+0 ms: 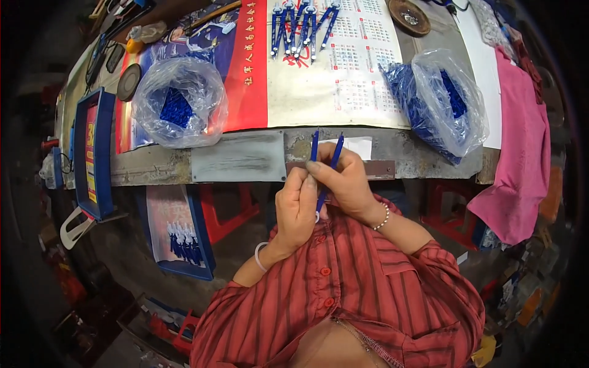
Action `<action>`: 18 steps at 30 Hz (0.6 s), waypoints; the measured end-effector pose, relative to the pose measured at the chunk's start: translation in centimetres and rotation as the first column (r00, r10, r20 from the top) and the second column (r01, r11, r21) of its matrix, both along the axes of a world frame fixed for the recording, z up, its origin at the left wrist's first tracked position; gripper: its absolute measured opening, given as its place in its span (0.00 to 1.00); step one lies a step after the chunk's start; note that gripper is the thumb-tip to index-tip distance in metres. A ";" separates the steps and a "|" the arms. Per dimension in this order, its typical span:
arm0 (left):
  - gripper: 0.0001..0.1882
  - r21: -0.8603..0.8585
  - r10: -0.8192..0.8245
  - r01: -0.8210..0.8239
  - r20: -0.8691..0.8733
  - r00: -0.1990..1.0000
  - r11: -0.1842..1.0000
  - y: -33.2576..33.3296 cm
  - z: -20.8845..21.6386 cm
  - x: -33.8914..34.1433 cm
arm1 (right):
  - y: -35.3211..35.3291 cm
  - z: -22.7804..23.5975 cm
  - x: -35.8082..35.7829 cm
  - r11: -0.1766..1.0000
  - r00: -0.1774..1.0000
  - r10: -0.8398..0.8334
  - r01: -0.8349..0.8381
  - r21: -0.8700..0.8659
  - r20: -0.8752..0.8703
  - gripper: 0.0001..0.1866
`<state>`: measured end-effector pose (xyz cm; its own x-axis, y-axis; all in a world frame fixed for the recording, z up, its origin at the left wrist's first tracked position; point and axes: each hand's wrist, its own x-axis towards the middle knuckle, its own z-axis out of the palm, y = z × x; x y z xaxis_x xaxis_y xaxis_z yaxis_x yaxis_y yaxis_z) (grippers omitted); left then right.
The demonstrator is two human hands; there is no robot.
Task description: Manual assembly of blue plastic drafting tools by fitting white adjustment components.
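In front of my chest, at the table's near edge, a blue drawing compass [336, 151] is held with its two legs pointing away from me, spread a little apart. My left hand [297, 205] is closed, its thumb and fingertips pinching near one leg. My right hand [348, 182] wraps round the other leg, its thumb meeting the left fingertips. Part of the compass top shows pale below the fingers; the rest is hidden. Several similar blue compasses [304, 27] with pale tops lie in a cluster on the far part of the table.
Clear plastic bags of small blue parts stand at the left [178, 110] and right [438, 101]. A grey plate [238, 156] lies at the table edge. Beside it are a blue tray [103, 153], a lower tray [205, 245] holding compasses, a pink cloth [521, 141] and a round brown dish [410, 17].
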<state>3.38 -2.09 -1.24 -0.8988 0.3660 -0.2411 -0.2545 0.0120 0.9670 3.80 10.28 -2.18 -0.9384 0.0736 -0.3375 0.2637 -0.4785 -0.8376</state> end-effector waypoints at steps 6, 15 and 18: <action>0.12 0.010 -0.050 0.050 0.017 0.999 0.999 0.5 0.0 0.3 | 0.9 0.0 -0.4 0.995 0.992 -0.103 0.103 -0.007 -0.067 0.12; 0.14 0.113 0.094 -0.109 0.129 0.987 0.988 0.2 1.2 -0.9 | 12.2 4.9 1.7 0.803 0.942 -0.123 0.279 0.527 -0.312 0.17; 0.09 0.273 0.029 -0.072 0.161 0.986 0.959 0.2 1.1 -1.2 | 19.8 6.0 1.4 0.377 0.883 -0.306 0.456 0.806 -0.356 0.08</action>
<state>2.15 -1.86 -0.09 -0.8777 0.3931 -0.2742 -0.3943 -0.2669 0.8794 5.19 30.09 3.79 -0.7570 0.6103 0.2335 0.1093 0.4707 -0.8755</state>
